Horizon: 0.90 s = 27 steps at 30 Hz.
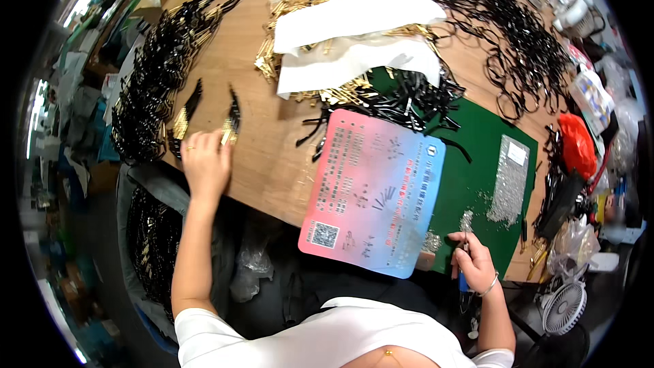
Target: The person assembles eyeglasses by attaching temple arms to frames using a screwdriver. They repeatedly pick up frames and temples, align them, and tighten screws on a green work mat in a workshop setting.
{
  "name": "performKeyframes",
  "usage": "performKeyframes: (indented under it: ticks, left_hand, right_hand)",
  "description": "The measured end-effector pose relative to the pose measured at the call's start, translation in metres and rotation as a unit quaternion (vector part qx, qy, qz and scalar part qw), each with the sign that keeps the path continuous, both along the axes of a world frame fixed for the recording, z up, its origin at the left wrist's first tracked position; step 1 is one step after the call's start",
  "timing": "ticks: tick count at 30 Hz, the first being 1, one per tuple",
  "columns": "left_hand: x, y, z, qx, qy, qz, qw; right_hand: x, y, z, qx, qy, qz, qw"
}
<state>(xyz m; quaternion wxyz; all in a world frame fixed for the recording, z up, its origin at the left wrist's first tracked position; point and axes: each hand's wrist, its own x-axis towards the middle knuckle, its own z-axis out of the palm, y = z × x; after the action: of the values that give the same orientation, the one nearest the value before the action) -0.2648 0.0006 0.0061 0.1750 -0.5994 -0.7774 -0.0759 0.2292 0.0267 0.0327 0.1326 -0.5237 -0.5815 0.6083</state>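
My left hand (206, 167) reaches over the table's left front, fingers closed about the lower end of a small bundle of black-and-gold eyeglass temples (235, 112). Just left of it lies another such bundle (191, 109). At the front right, my right hand (477, 266) is curled around a tool with a blue handle (464, 281); its tip is hard to make out. Small silver screw-like parts (466, 220) lie just beyond those fingers. More of these fill a clear flat tray (511, 180) on the green mat (470, 143).
A long pile of black-and-gold temples (153, 88) lines the left side. White sheets (354, 24) cover gold pieces at the back. A pink-and-blue printed board (371, 194) overhangs the front edge. Black frames (504, 27) heap at back right; a small fan (564, 307) stands right.
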Motion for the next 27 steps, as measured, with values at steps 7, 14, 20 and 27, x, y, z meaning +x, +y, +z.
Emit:
performKeyframes:
  ticks: [7, 14, 20, 27]
  left_hand:
    - [-0.005, 0.012, 0.028, 0.026, -0.027, -0.02, 0.999]
    - [0.129, 0.116, 0.033, -0.033, -0.187, -0.223, 0.956]
    - [0.114, 0.167, 0.018, -0.195, -0.218, -0.244, 0.925]
    - [0.109, 0.167, 0.032, -0.077, -0.184, -0.321, 0.926]
  right_hand:
    - [0.014, -0.009, -0.007, 0.033, 0.042, -0.01, 0.999]
    - [0.008, -0.007, -0.002, 0.03, 0.025, 0.026, 0.999]
    - [0.017, -0.013, -0.008, 0.055, 0.026, 0.0, 0.998]
    - [0.006, -0.005, 0.003, 0.018, 0.013, 0.02, 1.0]
